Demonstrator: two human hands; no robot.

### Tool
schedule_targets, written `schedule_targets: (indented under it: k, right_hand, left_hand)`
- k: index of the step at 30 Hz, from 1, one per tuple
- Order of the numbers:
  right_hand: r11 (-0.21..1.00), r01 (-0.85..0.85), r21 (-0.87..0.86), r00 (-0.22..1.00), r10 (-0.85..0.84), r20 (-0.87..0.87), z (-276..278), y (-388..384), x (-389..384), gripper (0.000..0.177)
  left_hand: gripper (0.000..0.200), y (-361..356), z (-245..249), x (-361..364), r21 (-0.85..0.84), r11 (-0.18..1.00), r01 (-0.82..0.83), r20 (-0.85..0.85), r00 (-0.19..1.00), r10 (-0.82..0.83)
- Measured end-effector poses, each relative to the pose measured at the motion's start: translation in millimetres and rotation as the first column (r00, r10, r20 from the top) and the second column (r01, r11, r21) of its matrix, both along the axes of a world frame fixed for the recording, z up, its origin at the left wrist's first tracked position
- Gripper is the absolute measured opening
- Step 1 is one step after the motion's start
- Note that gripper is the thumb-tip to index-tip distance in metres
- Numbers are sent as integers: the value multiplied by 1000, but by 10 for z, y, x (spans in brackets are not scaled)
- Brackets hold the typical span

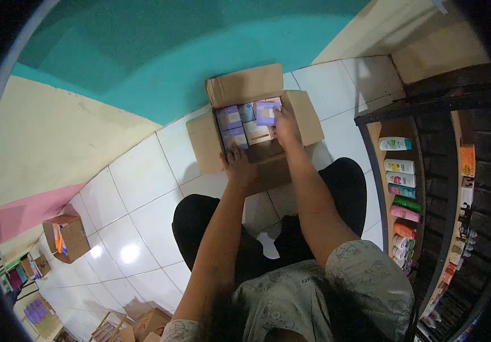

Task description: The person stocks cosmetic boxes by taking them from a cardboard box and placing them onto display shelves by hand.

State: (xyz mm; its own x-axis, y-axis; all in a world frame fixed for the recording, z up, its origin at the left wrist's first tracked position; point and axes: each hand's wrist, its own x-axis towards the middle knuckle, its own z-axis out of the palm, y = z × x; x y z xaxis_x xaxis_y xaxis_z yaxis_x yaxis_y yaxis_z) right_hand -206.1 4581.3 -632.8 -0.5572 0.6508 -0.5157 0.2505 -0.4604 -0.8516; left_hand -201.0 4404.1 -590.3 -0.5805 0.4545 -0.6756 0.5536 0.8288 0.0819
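Note:
An open cardboard carton (274,171) stands on the floor in front of my knees, its flaps folded outward. Inside it are several small boxes: a purple box (229,118) at the far left, another purple box (234,138) nearer to me, a grey-blue box (246,112) and a cream box (256,133). My right hand (286,128) grips a lilac box (266,114) by its right side, over the carton's far right part. My left hand (238,167) lies at the carton's near left edge, fingers spread and fingertips right at the nearer purple box.
On the right, a dark shelf unit holds a row of bottles (400,179) and an orange pack (467,161). A smaller carton (68,238) stands on the white tiles (137,171) at left. Another open carton (150,324) is at the lower left. A turquoise wall (171,51) rises behind.

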Motion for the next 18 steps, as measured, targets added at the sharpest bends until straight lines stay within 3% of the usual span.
schedule_targets:
  k: [1,3,5,9,10,13,16,18]
  right_hand:
    - [994,-74,76,994,67,90,29,34,-4,36]
    - [945,-62,321,998,55,31,-653,154,-130,39]
    - [855,-113,506,993,75,94,-681,65,-279,45]
    - [747,-186,639,979,88,182,-665,-40,-456,36]
    - [732,-330,596,935,168,312,-560,-16,-472,36]
    - [481,-497,722,814,-30,580,-255,-94,-426,41]
    - [512,-436,740,887,104,450,-175,-87,-338,51]
    - [387,-530,754,846,191,497,-132,-150,-233,58]
  left_hand:
    - [72,1,-75,6,11,1000,-1,-29,1000,2]
    - [74,-10,-284,55,36,999,-4,-88,996,7]
    - [75,2,-227,56,45,999,-15,-85,996,19]
    - [74,-30,-291,77,123,992,-28,-137,990,45]
    - [74,-40,-316,78,121,993,-17,-140,990,34]
    - [73,-60,-376,71,103,994,17,-147,989,-2]
    - [73,-66,-370,81,74,996,54,-162,986,-42]
    - [73,-68,-277,99,65,995,75,-175,983,-62]
